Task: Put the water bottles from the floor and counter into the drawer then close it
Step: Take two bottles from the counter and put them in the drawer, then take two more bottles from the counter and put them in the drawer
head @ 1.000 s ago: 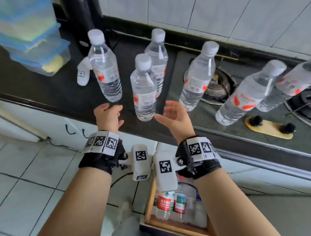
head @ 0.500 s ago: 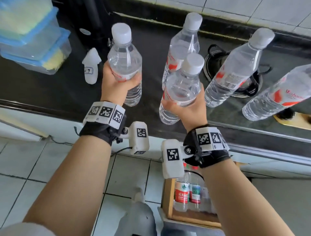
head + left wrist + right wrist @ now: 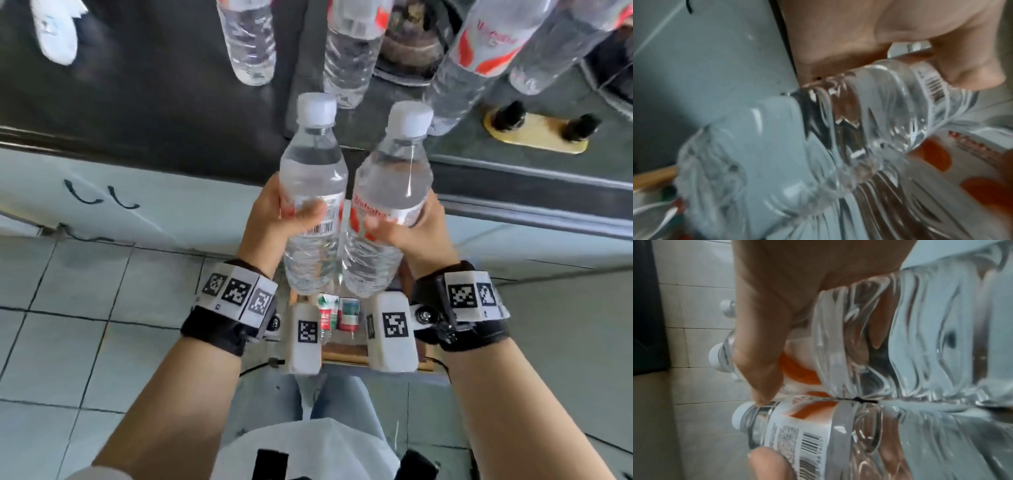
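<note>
I have the left hand (image 3: 274, 219) wrapped around the label band of one water bottle (image 3: 313, 192), thumb across the barcode. The right hand (image 3: 407, 233) grips a second bottle (image 3: 387, 205) the same way. Both bottles are upright, caps up, sides touching (contact shows in the right wrist view), held in front of the counter edge (image 3: 137, 137) and above the open drawer (image 3: 342, 349), which contains bottles. Four more bottles (image 3: 250, 41) stand on the counter.
</note>
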`<state>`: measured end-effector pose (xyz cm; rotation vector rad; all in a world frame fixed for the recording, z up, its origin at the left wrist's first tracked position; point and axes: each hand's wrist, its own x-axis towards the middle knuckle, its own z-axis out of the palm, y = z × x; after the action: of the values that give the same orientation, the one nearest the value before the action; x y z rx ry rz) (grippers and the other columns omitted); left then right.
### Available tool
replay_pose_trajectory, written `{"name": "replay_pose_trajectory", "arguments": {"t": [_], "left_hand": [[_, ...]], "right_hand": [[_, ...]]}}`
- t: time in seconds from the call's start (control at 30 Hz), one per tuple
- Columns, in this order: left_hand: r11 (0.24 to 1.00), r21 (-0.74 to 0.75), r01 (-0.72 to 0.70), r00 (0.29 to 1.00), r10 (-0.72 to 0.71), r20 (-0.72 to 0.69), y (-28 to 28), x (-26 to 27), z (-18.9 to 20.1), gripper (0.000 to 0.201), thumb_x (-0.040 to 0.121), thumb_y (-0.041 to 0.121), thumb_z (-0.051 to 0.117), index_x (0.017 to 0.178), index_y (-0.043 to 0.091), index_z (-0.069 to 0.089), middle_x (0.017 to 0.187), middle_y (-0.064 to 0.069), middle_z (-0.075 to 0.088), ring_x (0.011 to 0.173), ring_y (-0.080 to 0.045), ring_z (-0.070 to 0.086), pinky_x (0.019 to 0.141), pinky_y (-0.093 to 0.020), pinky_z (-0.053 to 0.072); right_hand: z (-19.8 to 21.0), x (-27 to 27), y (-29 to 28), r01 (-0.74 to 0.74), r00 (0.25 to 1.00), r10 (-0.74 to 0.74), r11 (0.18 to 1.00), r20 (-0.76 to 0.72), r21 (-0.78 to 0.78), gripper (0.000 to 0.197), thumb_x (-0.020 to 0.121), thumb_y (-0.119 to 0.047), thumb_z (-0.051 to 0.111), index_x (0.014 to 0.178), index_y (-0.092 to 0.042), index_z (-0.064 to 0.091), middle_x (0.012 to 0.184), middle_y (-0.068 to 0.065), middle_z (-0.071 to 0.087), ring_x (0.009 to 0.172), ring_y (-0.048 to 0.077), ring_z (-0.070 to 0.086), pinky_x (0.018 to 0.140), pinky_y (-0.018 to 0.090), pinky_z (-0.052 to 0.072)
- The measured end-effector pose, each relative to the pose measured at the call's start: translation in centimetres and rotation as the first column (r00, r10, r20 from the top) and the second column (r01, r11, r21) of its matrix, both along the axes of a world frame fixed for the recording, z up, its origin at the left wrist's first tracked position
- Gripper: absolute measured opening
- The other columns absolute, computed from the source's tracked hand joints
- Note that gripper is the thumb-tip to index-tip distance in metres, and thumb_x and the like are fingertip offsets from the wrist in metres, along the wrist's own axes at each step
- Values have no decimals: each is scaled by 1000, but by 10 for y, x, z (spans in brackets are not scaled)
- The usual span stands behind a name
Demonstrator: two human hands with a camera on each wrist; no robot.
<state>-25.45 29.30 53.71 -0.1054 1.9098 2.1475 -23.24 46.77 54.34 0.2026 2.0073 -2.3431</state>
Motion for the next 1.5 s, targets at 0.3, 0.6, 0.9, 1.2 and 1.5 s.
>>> {"name": "replay_pose_trajectory", "arguments": {"t": [0.3,0.6,0.9,1.2,1.5], "left_hand": [[998,-40,42,963,-30,267,90,49,-132,44,62,20,74,101,29,56,99,6,70,97,-12,65,85,-27,51],[849,-447,280,829,20,558,117,48,-273,91,53,56,77,131,23,43,125,5,60,114,-20,58,99,-38,44],[277,-730,625,781,-196,594,107,40,-337,53,64,42,77,104,10,63,100,-6,69,81,-22,61,70,-28,44],[296,-635,713,700,-244,671,106,34,-322,24,79,30,66,90,9,65,83,-3,65,78,-22,60,66,-26,44],[955,-172,243,758,-76,647,80,-1,-165,18,89,28,50,77,21,61,65,6,65,55,-8,60,57,-24,44]], "right_hand": [[-132,51,84,72,926,-169,956,337,283,84,43,-33,86,118,-15,51,114,7,66,104,19,64,90,34,51],[-276,51,98,-24,738,-198,948,645,318,43,65,-28,80,100,-19,57,95,0,68,85,9,65,80,19,56],[-345,52,94,-525,472,-151,744,869,414,67,77,-21,69,133,-10,34,129,14,55,116,32,55,94,37,46],[-331,51,94,-445,485,-112,822,867,355,59,80,-16,65,134,-8,42,127,15,59,113,31,59,98,42,48],[-181,36,70,134,744,-233,970,626,201,18,87,-5,54,103,-10,60,83,2,61,72,14,58,72,29,51]]}}
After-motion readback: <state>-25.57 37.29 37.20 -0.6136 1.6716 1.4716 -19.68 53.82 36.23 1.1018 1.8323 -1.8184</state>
